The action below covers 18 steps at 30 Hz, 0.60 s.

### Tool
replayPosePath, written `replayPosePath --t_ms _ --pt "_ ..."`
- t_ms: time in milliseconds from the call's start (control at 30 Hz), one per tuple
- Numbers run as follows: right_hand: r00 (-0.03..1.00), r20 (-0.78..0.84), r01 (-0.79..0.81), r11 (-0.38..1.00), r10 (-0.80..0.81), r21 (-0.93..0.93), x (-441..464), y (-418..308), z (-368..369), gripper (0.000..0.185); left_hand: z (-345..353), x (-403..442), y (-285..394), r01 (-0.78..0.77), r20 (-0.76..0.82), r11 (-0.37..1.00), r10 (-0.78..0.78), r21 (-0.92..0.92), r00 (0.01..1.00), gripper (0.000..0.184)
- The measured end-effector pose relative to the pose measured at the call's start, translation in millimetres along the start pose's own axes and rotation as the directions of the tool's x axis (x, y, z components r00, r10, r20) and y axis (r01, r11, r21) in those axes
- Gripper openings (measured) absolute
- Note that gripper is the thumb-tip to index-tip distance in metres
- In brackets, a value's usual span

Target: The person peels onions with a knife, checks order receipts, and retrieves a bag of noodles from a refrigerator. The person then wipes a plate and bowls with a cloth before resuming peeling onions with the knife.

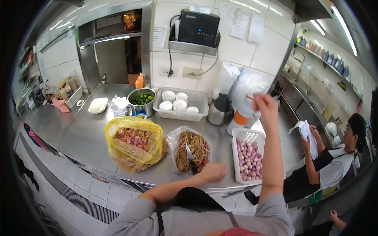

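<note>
The black-handled knife with a pointed silver blade [190, 157] lies on brown, stringy trimmings [182, 158] in a clear plastic bag [171, 138]. Its long axis runs away from the person, tip outward and slightly left, handle toward the body. The left hand [214, 172] is just right of that handle and apart from it, much nearer than the right hand [265, 108]. Left fingers look curled; whether they enclose anything cannot be told. The right hand is raised beyond the white perforated plastic basket [236, 165] of small pink-purple bulbs [248, 159]; it appears, through motion blur, to pinch a thin orange-brown piece [249, 97]. The basket stands right of the left hand, its right side partly behind the right forearm.
</note>
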State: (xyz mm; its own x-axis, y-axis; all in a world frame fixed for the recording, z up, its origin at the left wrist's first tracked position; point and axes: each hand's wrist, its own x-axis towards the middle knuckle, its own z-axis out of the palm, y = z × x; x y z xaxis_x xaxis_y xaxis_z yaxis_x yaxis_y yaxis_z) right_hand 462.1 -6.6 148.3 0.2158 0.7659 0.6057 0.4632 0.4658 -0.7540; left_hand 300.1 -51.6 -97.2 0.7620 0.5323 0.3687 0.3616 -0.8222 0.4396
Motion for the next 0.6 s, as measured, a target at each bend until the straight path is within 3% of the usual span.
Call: replayPosePath --t_ms 67,133,167,233,300,367,400,433,467,500,533,567,600 --pt "0.991 0.019 0.136 0.984 -0.135 -0.111 72 -28 29 0.021 13 -5 1 0.123 0.192 0.986 -0.100 -0.113 0.976 0.031" --pt "0.925 0.035 0.377 0.910 -0.377 -0.173 149 -43 59 0.025 13 -13 4 0.112 0.157 0.990 -0.097 -0.086 0.983 0.035" --pt "0.867 0.031 0.483 0.824 -0.497 -0.295 189 -50 74 0.027 15 -16 5 0.108 0.142 0.991 -0.096 -0.076 0.985 0.037" --pt "0.779 -0.014 0.578 0.727 -0.627 -0.370 246 -72 107 0.027 25 -17 0 -0.041 0.121 0.999 0.037 0.031 0.992 0.040" --pt "0.702 -0.076 0.599 0.645 -0.708 -0.475 309 -71 138 0.025 13 -20 1 -0.072 0.114 0.997 0.069 0.023 0.991 0.041" --pt "0.422 0.307 0.650 0.048 -0.853 -0.759 363 -60 150 0.021 -27 -27 14 -0.059 0.044 0.997 0.061 -0.039 0.997 0.041" --pt "0.542 0.471 0.593 -0.081 -0.696 -0.801 368 -68 154 0.018 -57 -34 22 -0.034 -0.028 0.995 0.031 -0.095 0.999 0.040" --pt "0.820 0.231 0.512 0.492 -0.523 -0.704 399 -62 159 0.027 -76 -41 21 0.027 -0.032 0.999 -0.029 -0.045 0.999 0.040" --pt "0.978 0.135 0.204 0.886 -0.162 -0.417 431 -59 170 0.045 -91 -50 16 0.052 -0.071 0.998 -0.055 -0.034 0.996 0.038" --pt "0.955 -0.026 0.267 0.894 -0.296 -0.359 445 -65 185 0.040 -105 -59 11 0.077 -0.110 0.997 -0.079 -0.023 0.991 0.037" --pt "0.931 -0.073 0.323 0.902 -0.357 -0.286 437 -81 203 0.040 -119 -69 8 0.099 -0.146 0.995 -0.100 -0.015 0.984 0.036" --pt "0.902 -0.120 0.384 0.897 -0.415 -0.217 429 -98 221 0.040 -137 -78 9 0.085 -0.308 0.996 -0.086 -0.017 0.948 0.029" --pt "0.898 -0.045 0.429 0.894 -0.438 -0.125 390 -136 226 0.043 -155 -87 9 0.098 -0.407 0.995 -0.093 -0.008 0.909 0.027"
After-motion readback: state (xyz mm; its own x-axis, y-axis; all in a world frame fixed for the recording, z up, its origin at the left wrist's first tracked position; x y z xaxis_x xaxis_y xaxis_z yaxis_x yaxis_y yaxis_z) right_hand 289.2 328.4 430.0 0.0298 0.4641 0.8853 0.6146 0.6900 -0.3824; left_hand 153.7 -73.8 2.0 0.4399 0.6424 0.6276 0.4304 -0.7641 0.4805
